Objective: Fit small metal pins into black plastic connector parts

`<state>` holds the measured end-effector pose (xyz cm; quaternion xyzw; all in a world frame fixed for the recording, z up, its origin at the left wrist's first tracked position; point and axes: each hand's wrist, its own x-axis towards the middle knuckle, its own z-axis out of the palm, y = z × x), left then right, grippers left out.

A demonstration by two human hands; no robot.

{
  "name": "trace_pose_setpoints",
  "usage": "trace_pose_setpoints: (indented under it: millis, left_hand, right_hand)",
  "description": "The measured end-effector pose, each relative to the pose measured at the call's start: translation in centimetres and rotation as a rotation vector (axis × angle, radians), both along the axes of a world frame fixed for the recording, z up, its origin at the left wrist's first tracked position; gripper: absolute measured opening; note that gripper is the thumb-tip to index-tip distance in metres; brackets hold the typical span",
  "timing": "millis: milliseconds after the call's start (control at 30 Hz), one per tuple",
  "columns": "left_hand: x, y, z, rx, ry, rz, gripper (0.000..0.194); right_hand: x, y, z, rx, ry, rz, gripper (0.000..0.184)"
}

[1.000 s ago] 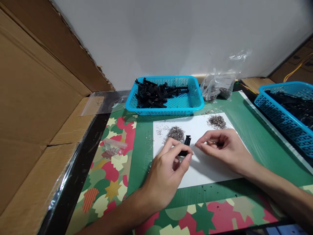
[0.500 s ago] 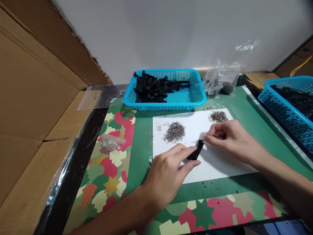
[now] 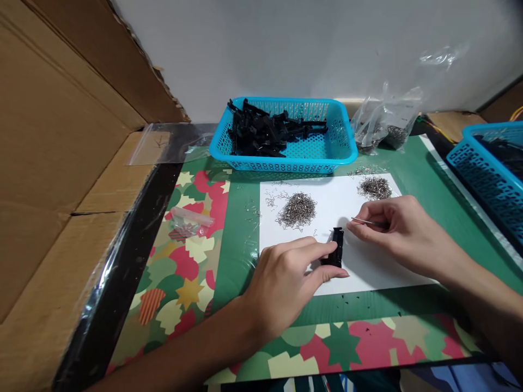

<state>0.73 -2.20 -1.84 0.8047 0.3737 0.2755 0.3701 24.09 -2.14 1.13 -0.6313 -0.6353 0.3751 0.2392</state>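
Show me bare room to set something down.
Bare: green mat between the paper and right basket, beyond the right hand; paper between left pile and right pile. Crowded: where the left hand holds a black part, and at both piles.

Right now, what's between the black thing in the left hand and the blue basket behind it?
White paper, then a thin strip of green mat. The head view shows them between the black piece and the blue basket.

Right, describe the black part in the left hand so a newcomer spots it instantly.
Find the white sheet on the green mat. Over it, the left hand holds the black part, unlike the black pieces heaped in the blue basket beyond.
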Motion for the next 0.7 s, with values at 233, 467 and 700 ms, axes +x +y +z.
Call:
trace_pose_setpoints:
  millis: [233, 467, 700]
  left_hand:
    - [-0.1, 0.0, -0.1, -0.001, 0.013, -0.032, 0.021]
    - [0.0, 0.0, 0.0, 0.025, -0.013, -0.029, 0.021]
    - [0.1, 0.0, -0.2, -0.052, -0.045, -0.019, 0.017]
  right_hand:
    - [-0.2, 0.0, -0.3, 0.021, -0.073, 0.075, 0.034]
    - [-0.5, -0.7, -0.6, 0.105, -0.169, 0.044, 0.029]
    - [-1.0, -1.3, -1.1, 0.142, -0.209, 0.048, 0.022]
